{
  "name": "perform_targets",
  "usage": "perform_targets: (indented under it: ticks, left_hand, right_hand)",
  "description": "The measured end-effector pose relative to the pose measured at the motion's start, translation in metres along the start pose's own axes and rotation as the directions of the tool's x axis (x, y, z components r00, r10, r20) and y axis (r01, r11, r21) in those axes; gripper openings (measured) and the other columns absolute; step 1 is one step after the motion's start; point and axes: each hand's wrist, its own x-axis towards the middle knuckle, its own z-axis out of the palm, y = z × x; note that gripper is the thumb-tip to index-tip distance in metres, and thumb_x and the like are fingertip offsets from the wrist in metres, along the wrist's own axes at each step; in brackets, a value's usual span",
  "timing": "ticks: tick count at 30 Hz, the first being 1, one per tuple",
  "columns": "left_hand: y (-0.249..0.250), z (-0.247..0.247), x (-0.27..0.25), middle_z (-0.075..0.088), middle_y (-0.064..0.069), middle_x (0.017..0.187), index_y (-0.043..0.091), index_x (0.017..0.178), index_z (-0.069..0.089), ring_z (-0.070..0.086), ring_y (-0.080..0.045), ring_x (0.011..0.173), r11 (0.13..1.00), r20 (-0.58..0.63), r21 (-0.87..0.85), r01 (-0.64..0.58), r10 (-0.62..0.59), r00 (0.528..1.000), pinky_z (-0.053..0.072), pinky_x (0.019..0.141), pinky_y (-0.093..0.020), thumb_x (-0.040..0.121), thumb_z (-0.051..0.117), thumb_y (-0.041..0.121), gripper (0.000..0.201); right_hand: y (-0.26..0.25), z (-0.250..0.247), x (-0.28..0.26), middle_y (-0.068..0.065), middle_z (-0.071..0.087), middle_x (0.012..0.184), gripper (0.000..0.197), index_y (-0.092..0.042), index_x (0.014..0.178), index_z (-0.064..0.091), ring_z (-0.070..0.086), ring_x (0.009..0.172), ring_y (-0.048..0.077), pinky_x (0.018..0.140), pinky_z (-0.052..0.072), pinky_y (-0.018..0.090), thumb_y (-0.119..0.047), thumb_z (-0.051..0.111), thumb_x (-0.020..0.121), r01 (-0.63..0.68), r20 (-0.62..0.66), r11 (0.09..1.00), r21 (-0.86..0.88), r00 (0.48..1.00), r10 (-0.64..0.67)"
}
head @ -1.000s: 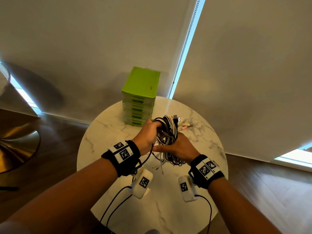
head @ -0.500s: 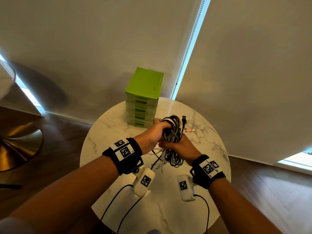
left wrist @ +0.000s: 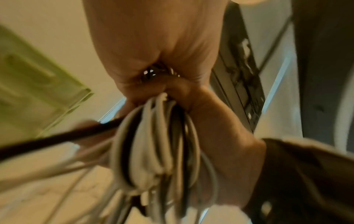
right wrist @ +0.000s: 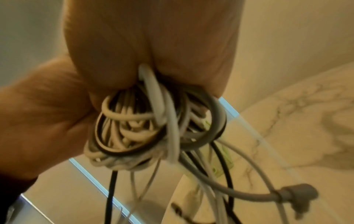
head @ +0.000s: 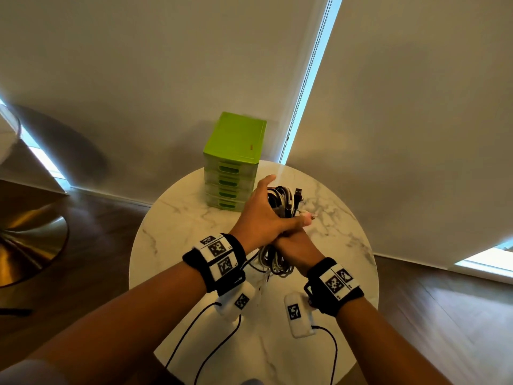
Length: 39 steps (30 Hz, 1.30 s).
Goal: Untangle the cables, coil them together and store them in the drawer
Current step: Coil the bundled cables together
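Observation:
A coiled cable bundle (head: 283, 198) of white, grey and black leads is held above the round marble table (head: 177, 240). My left hand (head: 263, 215) wraps over its upper part, thumb across to the right and forefinger sticking up. My right hand (head: 294, 245) grips it just below, partly under the left. Loops (head: 274, 263) hang beneath both hands. The left wrist view shows the cable bundle (left wrist: 153, 144) coming out of the fist. In the right wrist view the cable bundle (right wrist: 149, 125) trails loose ends and a grey plug (right wrist: 295, 197). The green drawer unit (head: 236, 151) stands behind, all drawers closed.
The drawer unit sits at the table's far edge against pale roller blinds with a bead chain (head: 305, 87). A gold lamp base (head: 27, 240) stands on the wooden floor at the left. Black leads from the wrist cameras (head: 298, 315) hang over the near table.
My left hand has slid over the top of the bundle and now covers the right hand's fingers. The bundle has shifted slightly towards the drawer unit.

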Motion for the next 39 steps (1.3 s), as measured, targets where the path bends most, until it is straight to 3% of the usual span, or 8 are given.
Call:
perform_targets:
  ticks: [6,14,17,22,25,30,35,39]
  left_hand:
    - [0.0,-0.005,0.004,0.067,0.013,0.099,0.025,0.117,0.053,0.064,0.003,0.09,0.997,0.018,0.016,-0.075,0.074,0.997,0.051,0.077,-0.013,0.061,0.095,0.047,0.073]
    - [-0.002,-0.021,0.01,0.048,0.009,0.143,0.026,0.144,0.042,0.047,-0.005,0.131,0.997,0.185,-0.072,-0.015,0.028,0.982,0.039,0.108,-0.023,0.076,0.081,0.048,0.081]
    - [-0.01,-0.031,-0.008,0.069,-0.003,0.103,0.01,0.111,0.062,0.065,-0.012,0.095,0.994,0.155,-0.1,0.046,-0.03,0.988,0.05,0.089,-0.032,0.099,0.056,0.046,0.038]
    - [-0.034,-0.006,-0.036,0.078,-0.012,0.102,0.008,0.111,0.068,0.075,-0.025,0.094,0.879,0.538,-0.105,0.464,-0.342,0.77,0.056,0.085,-0.034,0.088,0.011,0.08,0.095]
    - [-0.037,0.014,-0.026,0.074,-0.015,0.116,0.011,0.128,0.062,0.071,-0.029,0.109,0.705,0.528,-0.359,0.611,-0.386,0.756,0.055,0.089,-0.033,0.079,0.008,0.088,0.106]
    - [-0.023,0.016,-0.01,0.072,-0.013,0.123,0.013,0.131,0.064,0.067,-0.026,0.117,0.479,0.326,-0.734,0.481,-0.373,0.869,0.05,0.1,-0.041,0.108,0.035,0.041,0.047]
    - [-0.016,0.002,0.002,0.071,-0.009,0.071,0.004,0.088,0.068,0.069,-0.02,0.069,0.378,0.249,-0.824,0.422,-0.428,0.869,0.06,0.07,-0.033,0.102,0.05,0.011,0.024]
    - [-0.015,-0.007,0.003,0.061,-0.008,0.061,0.007,0.099,0.058,0.058,-0.017,0.044,0.403,0.192,-0.825,0.397,-0.461,0.867,0.052,0.048,-0.027,0.102,0.053,0.009,0.006]
  right_hand:
    - [-0.01,-0.005,-0.004,0.014,0.074,0.089,0.019,-0.004,0.097,0.069,0.074,0.085,0.023,0.077,0.06,0.03,0.01,0.067,0.084,0.044,0.07,0.996,-0.075,0.997,-0.039]
    - [0.009,-0.026,0.004,0.02,0.072,0.08,0.01,-0.001,0.082,0.07,0.069,0.073,0.03,0.076,0.058,0.054,-0.005,0.065,0.09,-0.127,-0.236,0.992,0.024,0.963,0.129]
    - [0.011,-0.038,0.009,0.022,0.073,0.079,0.011,-0.001,0.075,0.073,0.069,0.072,0.034,0.077,0.058,0.055,-0.005,0.069,0.084,-0.149,-0.417,0.966,0.213,0.88,0.228]
    - [-0.009,-0.032,0.013,0.022,0.074,0.085,0.014,0.004,0.094,0.075,0.071,0.074,0.027,0.068,0.058,0.037,-0.007,0.071,0.087,-0.035,-0.47,0.939,0.341,0.859,0.203]
    - [-0.019,-0.021,0.013,0.022,0.075,0.091,0.016,0.001,0.101,0.075,0.073,0.081,0.027,0.07,0.061,0.037,-0.007,0.068,0.09,-0.011,-0.412,0.921,0.39,0.892,0.185]
    - [-0.029,-0.011,0.007,0.021,0.075,0.096,0.013,0.003,0.098,0.074,0.074,0.09,0.032,0.086,0.06,0.043,0.0,0.066,0.088,0.032,-0.398,0.929,0.37,0.908,0.127]
    - [-0.03,-0.003,-0.005,0.027,0.073,0.094,0.013,0.007,0.097,0.071,0.073,0.091,0.035,0.085,0.06,0.042,0.004,0.063,0.088,-0.001,-0.309,0.928,0.372,0.943,0.126]
    - [-0.029,-0.008,-0.011,0.025,0.073,0.1,0.02,0.012,0.104,0.069,0.072,0.091,0.03,0.086,0.06,0.04,0.005,0.058,0.089,-0.124,-0.173,0.928,0.352,0.966,0.195]
